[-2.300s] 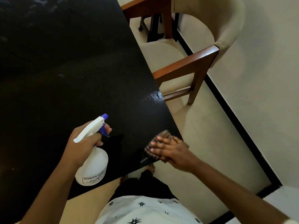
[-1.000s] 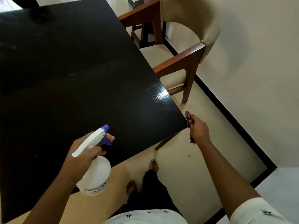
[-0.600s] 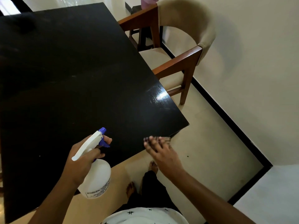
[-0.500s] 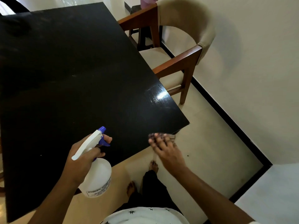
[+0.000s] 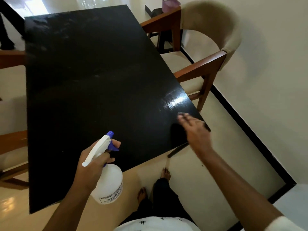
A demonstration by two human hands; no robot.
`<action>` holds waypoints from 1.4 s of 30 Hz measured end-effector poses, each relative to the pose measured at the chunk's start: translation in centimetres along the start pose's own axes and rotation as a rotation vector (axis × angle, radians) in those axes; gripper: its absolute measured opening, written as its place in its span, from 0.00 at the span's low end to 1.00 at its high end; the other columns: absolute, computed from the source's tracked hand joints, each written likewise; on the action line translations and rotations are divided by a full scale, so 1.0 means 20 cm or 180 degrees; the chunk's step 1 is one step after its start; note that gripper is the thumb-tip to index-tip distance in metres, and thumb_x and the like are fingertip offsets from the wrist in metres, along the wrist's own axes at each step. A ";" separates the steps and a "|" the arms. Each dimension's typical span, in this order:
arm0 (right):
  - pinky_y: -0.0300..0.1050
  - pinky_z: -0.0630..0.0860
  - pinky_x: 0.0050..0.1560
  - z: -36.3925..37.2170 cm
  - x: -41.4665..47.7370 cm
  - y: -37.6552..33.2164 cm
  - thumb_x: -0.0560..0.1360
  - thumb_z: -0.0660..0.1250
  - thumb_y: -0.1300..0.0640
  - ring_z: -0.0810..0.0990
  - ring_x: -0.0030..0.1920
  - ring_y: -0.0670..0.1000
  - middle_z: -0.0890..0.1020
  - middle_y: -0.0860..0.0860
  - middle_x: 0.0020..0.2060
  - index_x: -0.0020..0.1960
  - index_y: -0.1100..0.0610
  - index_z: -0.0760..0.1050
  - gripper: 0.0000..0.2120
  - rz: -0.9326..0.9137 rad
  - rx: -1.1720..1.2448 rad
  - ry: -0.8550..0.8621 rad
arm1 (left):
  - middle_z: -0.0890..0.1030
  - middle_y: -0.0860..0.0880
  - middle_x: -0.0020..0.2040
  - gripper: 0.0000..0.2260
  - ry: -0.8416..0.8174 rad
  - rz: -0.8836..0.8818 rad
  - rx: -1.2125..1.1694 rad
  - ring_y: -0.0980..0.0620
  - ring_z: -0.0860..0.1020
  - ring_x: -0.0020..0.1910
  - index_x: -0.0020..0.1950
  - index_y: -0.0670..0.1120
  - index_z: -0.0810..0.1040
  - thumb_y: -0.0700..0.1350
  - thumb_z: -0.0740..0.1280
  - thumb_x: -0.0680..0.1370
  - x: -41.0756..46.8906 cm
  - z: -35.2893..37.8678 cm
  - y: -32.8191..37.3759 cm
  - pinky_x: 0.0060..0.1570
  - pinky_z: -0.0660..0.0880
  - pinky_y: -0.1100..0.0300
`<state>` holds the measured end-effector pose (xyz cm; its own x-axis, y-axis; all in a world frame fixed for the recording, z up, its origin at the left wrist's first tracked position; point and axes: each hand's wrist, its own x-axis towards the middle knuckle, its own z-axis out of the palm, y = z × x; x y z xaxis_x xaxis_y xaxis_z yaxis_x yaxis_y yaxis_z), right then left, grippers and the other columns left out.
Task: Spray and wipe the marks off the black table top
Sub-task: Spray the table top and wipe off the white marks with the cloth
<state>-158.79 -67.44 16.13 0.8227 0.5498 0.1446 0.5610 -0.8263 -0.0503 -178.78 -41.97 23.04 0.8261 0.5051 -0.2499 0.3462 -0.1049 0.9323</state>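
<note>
The black table top [image 5: 91,80] fills the middle of the view, with faint smears at its far left corner [image 5: 43,25] and a wet sheen [image 5: 175,100] near its right edge. My left hand [image 5: 93,165] grips a white spray bottle [image 5: 108,184] with a blue nozzle, held above the near edge with a finger at the trigger. My right hand [image 5: 195,129] lies flat and blurred on the near right corner, fingers straight. Only a dark sliver of the wiping cloth [image 5: 206,127] shows under it.
A wooden armchair [image 5: 200,67] with beige cushions stands against the table's right side. More wooden chair parts [image 5: 13,142] show at the left. A purple container [image 5: 170,3] sits behind. The wall with its black skirting runs close on the right. My feet stand below the near edge.
My right hand swung from beside the table corner back over the near edge, then up onto the near right corner. My left hand kept holding the bottle in about the same place.
</note>
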 end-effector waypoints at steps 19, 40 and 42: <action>0.49 0.78 0.49 0.06 0.22 0.11 0.79 0.57 0.63 0.79 0.55 0.58 0.75 0.59 0.62 0.72 0.58 0.64 0.22 0.0482 -0.1088 -0.1027 | 0.82 0.44 0.54 0.19 0.0796 -0.0557 -0.0237 0.43 0.79 0.56 0.55 0.50 0.81 0.44 0.64 0.65 -0.19 -0.27 -0.15 0.56 0.77 0.40; 0.61 0.76 0.57 0.11 0.07 -1.98 0.72 0.70 0.62 0.74 0.62 0.66 0.69 0.64 0.67 0.74 0.63 0.60 0.34 -0.3011 -0.0678 -0.1312 | 0.84 0.45 0.49 0.19 0.2446 -0.1081 -0.0832 0.46 0.82 0.50 0.54 0.46 0.82 0.40 0.62 0.66 -0.67 -0.61 -0.40 0.54 0.77 0.40; 0.60 0.76 0.57 0.10 0.00 -2.07 0.73 0.70 0.61 0.75 0.61 0.62 0.71 0.59 0.67 0.74 0.58 0.61 0.33 -0.3470 -0.0455 -0.1649 | 0.84 0.45 0.50 0.20 0.2487 -0.1046 -0.0902 0.46 0.82 0.51 0.55 0.44 0.82 0.39 0.61 0.65 -0.69 -0.63 -0.42 0.53 0.77 0.43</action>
<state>-181.86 -33.07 16.29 -0.1166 0.9214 -0.3707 0.9931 0.1118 -0.0344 -198.63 -37.31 21.87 0.1298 0.9227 -0.3629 0.3036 0.3114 0.9005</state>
